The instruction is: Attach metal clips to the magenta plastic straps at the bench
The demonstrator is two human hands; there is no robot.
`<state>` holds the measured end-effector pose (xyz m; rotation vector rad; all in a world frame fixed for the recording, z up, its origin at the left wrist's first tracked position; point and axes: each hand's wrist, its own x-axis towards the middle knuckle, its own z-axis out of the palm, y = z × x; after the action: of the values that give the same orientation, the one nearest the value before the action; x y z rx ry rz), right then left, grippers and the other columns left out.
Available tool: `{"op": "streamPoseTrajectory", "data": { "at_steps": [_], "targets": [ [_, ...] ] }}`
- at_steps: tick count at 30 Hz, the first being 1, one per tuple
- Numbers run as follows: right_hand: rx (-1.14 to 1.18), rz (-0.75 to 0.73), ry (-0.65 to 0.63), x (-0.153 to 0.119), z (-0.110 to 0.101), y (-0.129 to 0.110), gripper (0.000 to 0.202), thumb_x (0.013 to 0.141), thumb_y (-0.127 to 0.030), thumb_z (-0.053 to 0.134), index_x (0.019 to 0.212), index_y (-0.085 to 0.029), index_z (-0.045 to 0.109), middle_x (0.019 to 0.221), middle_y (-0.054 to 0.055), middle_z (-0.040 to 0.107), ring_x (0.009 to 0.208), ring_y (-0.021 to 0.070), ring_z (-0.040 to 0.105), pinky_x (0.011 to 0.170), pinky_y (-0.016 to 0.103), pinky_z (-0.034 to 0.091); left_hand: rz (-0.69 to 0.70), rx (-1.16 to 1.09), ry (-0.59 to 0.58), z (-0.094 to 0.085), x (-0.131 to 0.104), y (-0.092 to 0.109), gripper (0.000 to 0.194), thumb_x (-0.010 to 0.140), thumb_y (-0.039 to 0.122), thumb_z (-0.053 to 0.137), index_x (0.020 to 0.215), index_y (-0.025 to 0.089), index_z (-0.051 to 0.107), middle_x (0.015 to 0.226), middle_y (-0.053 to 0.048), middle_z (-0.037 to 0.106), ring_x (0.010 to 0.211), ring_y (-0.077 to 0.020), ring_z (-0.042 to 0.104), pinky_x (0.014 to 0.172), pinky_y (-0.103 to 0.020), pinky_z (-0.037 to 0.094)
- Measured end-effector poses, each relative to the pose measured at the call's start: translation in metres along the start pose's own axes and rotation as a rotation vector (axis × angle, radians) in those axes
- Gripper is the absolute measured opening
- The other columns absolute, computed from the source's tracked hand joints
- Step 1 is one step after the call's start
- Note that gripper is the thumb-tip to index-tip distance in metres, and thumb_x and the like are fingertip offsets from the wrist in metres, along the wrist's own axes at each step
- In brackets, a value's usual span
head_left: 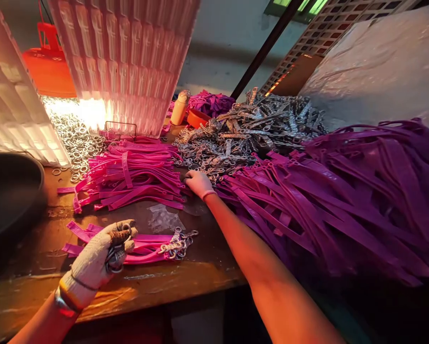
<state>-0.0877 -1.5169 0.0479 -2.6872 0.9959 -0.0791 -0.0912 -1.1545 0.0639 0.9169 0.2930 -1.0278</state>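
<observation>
My left hand [101, 255], in a worn whitish glove, is closed around several metal rings [116, 258] above the table's front part. Under and beside it lie pink straps [146, 251] whose right ends carry metal chain pieces [176, 243]. My right hand [198, 184], in a light glove with dark fingertips, reaches to the right end of a pile of pink straps [135, 172], next to the heap of metal clasps [236, 138]. Its fingertips are pressed together; what they hold, if anything, is too small to make out.
Loose rings [74, 141] lie under a bright lamp [49, 71] between ribbed plastic panels [128, 52]. A dark basin [10, 191] stands at the left. Purple straps [325, 196] fill the right side. A bottle [179, 109] and an orange bowl [198, 118] stand behind.
</observation>
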Motion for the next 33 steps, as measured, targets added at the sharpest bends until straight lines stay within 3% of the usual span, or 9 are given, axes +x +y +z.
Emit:
{"op": "streamPoseTrajectory", "data": {
  "at_steps": [4,7,10,13,16,23,26,30,33],
  "targets": [
    [0.116,-0.025,0.165,-0.019,-0.009,-0.002,0.027,0.092,-0.02,0.049,0.104,-0.014,0.073,0.11,0.013,0.074,0.104,0.0226,0.065,0.09,0.029,0.046,0.074,0.167,-0.002,-0.004,0.003,-0.006,0.031,0.08,0.015,0.074,0.11,0.014,0.065,0.089,-0.009,0.074,0.047,-0.0094,0.061,0.029,-0.012,0.033],
    [0.247,-0.107,0.246,-0.059,-0.013,-0.016,0.033,0.097,-0.024,0.041,0.115,-0.014,0.067,0.105,0.012,0.073,0.097,0.0208,0.066,0.087,0.029,0.049,0.046,0.248,-0.021,-0.004,0.001,-0.008,0.028,0.08,0.029,0.077,0.101,0.013,0.066,0.078,-0.007,0.071,0.041,-0.0078,0.054,0.028,-0.013,0.027],
    [0.543,-0.361,0.084,-0.118,-0.009,-0.038,0.031,0.099,-0.031,0.043,0.118,-0.018,0.064,0.09,0.005,0.072,0.076,0.017,0.066,0.074,0.027,0.051,-0.023,0.333,-0.05,-0.003,-0.003,-0.009,0.032,0.08,0.041,0.076,0.088,0.013,0.065,0.063,-0.004,0.065,0.034,-0.0058,0.044,0.029,-0.014,0.023],
    [0.631,-0.589,-0.033,-0.172,-0.001,-0.062,0.029,0.098,-0.029,0.048,0.121,-0.019,0.063,0.109,0.007,0.072,0.096,0.0186,0.068,0.09,0.031,0.052,-0.058,0.416,-0.083,-0.002,-0.009,-0.01,0.041,0.079,0.053,0.073,0.082,0.013,0.064,0.055,-0.002,0.059,0.031,-0.0046,0.035,0.03,-0.015,0.022],
    [0.547,-0.685,-0.053,-0.203,0.007,-0.077,0.034,0.098,-0.023,0.05,0.13,-0.016,0.057,0.121,0.012,0.068,0.106,0.0215,0.066,0.095,0.036,0.051,-0.022,0.427,-0.068,-0.002,-0.014,-0.012,0.043,0.075,0.056,0.075,0.084,0.015,0.064,0.057,0.0,0.058,0.034,-0.005,0.037,0.032,-0.015,0.023],
    [0.535,-0.765,-0.007,-0.222,0.017,-0.088,0.038,0.098,-0.02,0.051,0.136,-0.018,0.049,0.124,0.012,0.064,0.114,0.0228,0.063,0.098,0.038,0.052,-0.023,0.292,-0.102,0.004,-0.026,-0.015,0.039,0.074,0.051,0.078,0.081,0.016,0.061,0.05,0.005,0.049,0.035,-0.0037,0.032,0.032,-0.014,0.022],
    [0.507,-0.769,0.1,-0.231,0.023,-0.089,0.037,0.099,-0.018,0.05,0.136,-0.018,0.047,0.12,0.011,0.064,0.109,0.0216,0.063,0.095,0.036,0.053,-0.057,0.223,-0.084,0.004,-0.027,-0.017,0.029,0.079,0.042,0.073,0.08,0.016,0.06,0.049,0.005,0.047,0.035,-0.0045,0.034,0.032,-0.014,0.025],
    [0.149,-0.808,0.363,-0.24,0.024,-0.087,0.042,0.098,-0.013,0.046,0.14,-0.016,0.041,0.116,0.013,0.063,0.097,0.0231,0.06,0.083,0.037,0.05,-0.12,0.195,-0.105,-0.005,-0.02,-0.024,0.027,0.082,0.04,0.068,0.074,0.017,0.056,0.049,0.005,0.046,0.035,-0.0052,0.035,0.033,-0.015,0.027],
    [-0.129,-0.907,0.497,-0.242,0.02,-0.085,0.038,0.096,-0.011,0.046,0.134,-0.017,0.047,0.109,0.009,0.065,0.084,0.021,0.055,0.073,0.036,0.045,-0.022,0.231,-0.142,-0.015,-0.01,-0.031,0.025,0.077,0.035,0.072,0.075,0.017,0.056,0.056,0.003,0.054,0.041,-0.006,0.043,0.039,-0.016,0.036]
  ]
}}
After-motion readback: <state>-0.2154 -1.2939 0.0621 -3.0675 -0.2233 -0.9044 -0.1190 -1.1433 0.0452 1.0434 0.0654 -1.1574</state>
